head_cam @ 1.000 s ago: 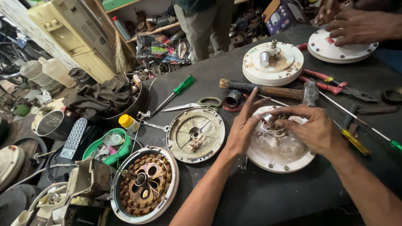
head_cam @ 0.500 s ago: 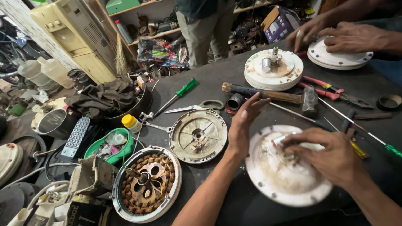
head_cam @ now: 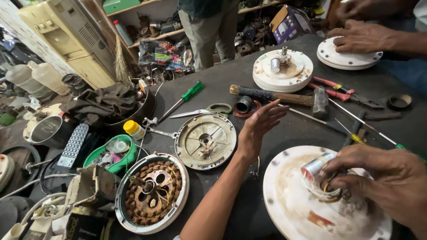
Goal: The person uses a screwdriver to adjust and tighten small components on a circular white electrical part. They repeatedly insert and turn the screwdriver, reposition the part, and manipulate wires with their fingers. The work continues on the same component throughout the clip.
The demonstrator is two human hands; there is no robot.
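Right hand (head_cam: 378, 178): fingers curled around a small silver cylindrical capacitor (head_cam: 316, 165) and a bundle of thin wires (head_cam: 327, 189), gripping them at the centre of a white round motor cover (head_cam: 293, 200) that lies directly beneath the hand. Left hand (head_cam: 260, 126): raised above the dark worktable (head_cam: 391, 126), fingers spread and loose, holding nothing.

Just left of the left hand lies a grey round housing plate (head_cam: 205, 141); beyond its fingertips, scissors (head_cam: 202, 111), a green-handled screwdriver (head_cam: 180, 101) and a hammer (head_cam: 280, 97). Near the left forearm sits a rusted winding core in its rim (head_cam: 151, 192). Well beyond the right hand, another person's hand (head_cam: 360, 38) rests on a white disc (head_cam: 349, 58).
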